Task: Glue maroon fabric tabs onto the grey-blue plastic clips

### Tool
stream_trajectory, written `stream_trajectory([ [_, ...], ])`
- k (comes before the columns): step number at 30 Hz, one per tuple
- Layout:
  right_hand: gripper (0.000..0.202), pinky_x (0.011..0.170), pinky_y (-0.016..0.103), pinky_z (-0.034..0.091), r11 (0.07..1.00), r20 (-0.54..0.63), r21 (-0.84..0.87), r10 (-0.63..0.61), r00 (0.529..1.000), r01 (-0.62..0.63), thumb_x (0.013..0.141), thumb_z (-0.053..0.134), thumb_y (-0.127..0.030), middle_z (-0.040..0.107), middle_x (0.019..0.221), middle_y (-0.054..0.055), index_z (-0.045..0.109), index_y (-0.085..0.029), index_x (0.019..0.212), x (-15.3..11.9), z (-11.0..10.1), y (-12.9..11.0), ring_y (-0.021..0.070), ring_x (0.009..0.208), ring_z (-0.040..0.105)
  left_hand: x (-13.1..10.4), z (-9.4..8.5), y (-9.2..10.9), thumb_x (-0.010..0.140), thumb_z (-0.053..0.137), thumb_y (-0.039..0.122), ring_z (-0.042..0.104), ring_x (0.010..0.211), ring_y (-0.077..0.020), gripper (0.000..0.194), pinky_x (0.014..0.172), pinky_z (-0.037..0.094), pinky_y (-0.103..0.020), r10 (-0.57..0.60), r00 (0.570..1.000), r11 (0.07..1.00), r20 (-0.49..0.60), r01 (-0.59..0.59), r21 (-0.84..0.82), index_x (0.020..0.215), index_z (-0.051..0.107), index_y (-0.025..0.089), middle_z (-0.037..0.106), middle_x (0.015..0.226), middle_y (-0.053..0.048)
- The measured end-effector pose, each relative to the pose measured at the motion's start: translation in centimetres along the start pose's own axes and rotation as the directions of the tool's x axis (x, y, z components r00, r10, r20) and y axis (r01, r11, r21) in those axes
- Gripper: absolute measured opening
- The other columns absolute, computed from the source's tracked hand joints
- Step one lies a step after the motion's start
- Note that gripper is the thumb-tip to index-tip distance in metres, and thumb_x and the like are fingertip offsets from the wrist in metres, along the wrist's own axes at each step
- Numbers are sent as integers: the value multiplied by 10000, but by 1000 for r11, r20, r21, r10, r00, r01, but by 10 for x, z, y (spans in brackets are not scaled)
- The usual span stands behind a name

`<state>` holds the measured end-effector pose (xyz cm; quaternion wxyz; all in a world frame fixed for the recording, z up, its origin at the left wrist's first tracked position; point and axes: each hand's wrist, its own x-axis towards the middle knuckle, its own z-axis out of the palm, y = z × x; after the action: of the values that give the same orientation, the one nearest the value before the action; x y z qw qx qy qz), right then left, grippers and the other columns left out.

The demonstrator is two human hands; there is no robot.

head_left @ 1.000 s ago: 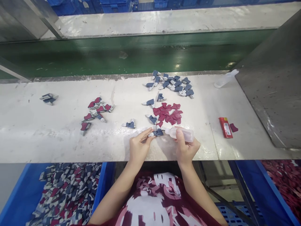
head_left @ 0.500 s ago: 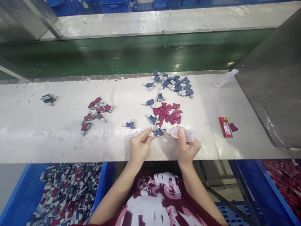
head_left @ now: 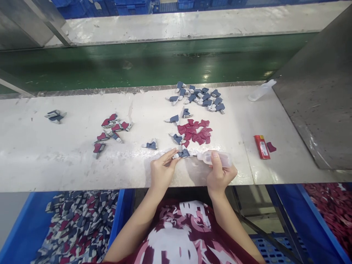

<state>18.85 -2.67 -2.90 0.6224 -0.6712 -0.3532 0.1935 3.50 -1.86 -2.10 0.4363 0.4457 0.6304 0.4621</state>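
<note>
White counter (head_left: 132,172). Left fingers (head_left: 168,157) pinch blue part (head_left: 183,153); right fingers (head_left: 216,161) grip bottle (head_left: 205,157) pointing at it. Left of fingers, red-topped parts (head_left: 116,127) look done; beyond, bare blue pile (head_left: 206,103), red pieces (head_left: 195,137) seemingly left.

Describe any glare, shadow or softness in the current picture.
Head view: glare whitens the worktop left of the left hand; head view, a soft shadow below the bottle; head view, bright reflections on the green strip; head view, the far blue crates slightly soft.

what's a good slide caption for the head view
Left hand holding a blue-grey part, right hand pointing a translucent bottle toward it.
</note>
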Motion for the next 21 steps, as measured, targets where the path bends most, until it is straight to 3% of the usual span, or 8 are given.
stream_trajectory([
  [15,391,591,319,541,1000,74,-22,-19,997,21,846,660,-513,707,649,46,761,-148,751,0,0,1,229,651,707,1,0,-3,769,763,152,752,1026,-263,293,957,623,-392,11,1000,1000,4,-11,11,1060,775,185,794,1058,-58],
  [21,400,600,314,536,1000,37,-20,0,999,1,843,654,-522,701,642,43,751,-150,732,1,1,-1,222,650,701,1,-1,-1,767,763,148,751,1030,-261,284,958,621,-393,4,1000,1000,3,-4,7,1049,777,183,794,1056,-60],
])
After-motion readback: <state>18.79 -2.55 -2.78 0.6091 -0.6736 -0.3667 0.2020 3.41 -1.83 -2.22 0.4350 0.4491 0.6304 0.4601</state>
